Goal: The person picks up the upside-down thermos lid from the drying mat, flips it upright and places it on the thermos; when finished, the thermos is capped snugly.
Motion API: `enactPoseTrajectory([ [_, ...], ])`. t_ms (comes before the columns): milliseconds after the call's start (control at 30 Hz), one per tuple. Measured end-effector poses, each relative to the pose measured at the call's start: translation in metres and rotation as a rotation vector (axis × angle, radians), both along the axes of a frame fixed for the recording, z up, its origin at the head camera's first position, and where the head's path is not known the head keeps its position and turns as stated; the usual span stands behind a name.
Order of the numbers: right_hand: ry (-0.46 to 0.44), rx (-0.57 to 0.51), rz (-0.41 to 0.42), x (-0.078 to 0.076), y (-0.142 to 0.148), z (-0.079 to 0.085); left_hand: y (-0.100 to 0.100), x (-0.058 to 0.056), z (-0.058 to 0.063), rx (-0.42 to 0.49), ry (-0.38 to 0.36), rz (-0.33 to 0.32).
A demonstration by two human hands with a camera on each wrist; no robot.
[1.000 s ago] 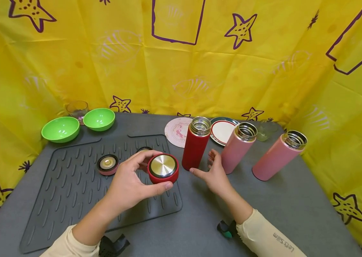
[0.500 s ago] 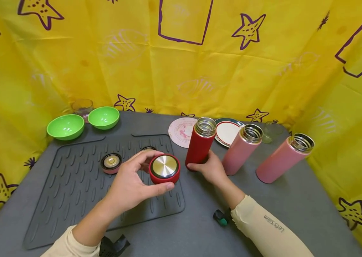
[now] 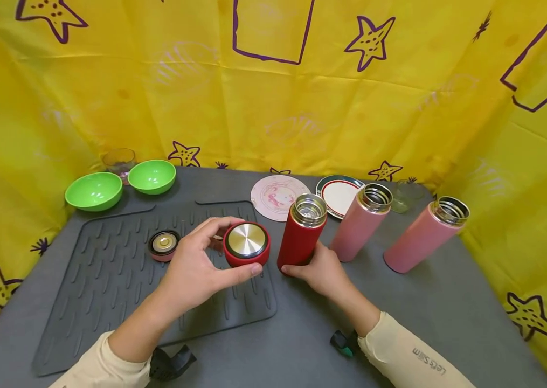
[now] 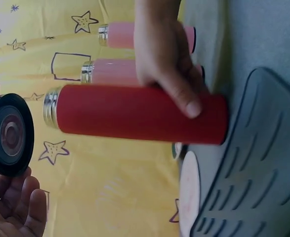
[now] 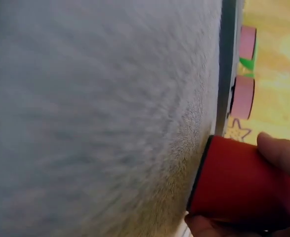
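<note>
My left hand (image 3: 193,272) pinches a red bottle lid (image 3: 246,241) between thumb and fingers, its silver disc facing up in the head view. The lid's dark hollow underside (image 4: 10,132) shows in the left wrist view. With thumb and fingers round its lower part, my right hand (image 3: 324,272) grips a red vacuum bottle (image 3: 300,242), which has an uncovered steel mouth. The bottle's base is right at the tabletop in the right wrist view. The lid is to the left of the bottle and apart from it.
Two uncovered pink bottles (image 3: 358,223) stand to the right. Pink lids (image 5: 243,97) lie on the ridged grey mat (image 3: 108,302), one hidden behind my left hand in the head view. Green bowls (image 3: 152,177), a glass (image 3: 119,157), a pink disc (image 3: 273,196) and plates (image 3: 338,196) are farther back.
My right hand has reached the red bottle, taken hold of its lower part and drawn it slightly nearer to me. The left hand keeps holding the red lid in about the same place.
</note>
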State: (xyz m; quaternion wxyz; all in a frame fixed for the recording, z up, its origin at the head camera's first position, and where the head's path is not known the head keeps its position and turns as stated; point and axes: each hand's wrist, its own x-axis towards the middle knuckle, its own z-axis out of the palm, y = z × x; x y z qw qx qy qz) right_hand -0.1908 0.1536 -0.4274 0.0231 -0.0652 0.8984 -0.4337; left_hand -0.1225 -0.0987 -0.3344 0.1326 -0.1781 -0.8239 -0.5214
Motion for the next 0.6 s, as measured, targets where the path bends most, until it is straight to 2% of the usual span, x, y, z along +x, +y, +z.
enactPoseTrajectory([
  [167, 0.021, 0.024, 0.046, 0.022, 0.005, 0.002, 0.006, -0.007, 0.013, 0.01, 0.015, -0.004],
  [367, 0.038, 0.057, 0.08, 0.045, 0.012, 0.002, 0.029, -0.012, 0.026, 0.075, 0.059, -0.045],
  [600, 0.02, 0.055, 0.113, 0.061, 0.018, 0.001, 0.053, -0.017, 0.037, 0.076, 0.118, -0.101],
])
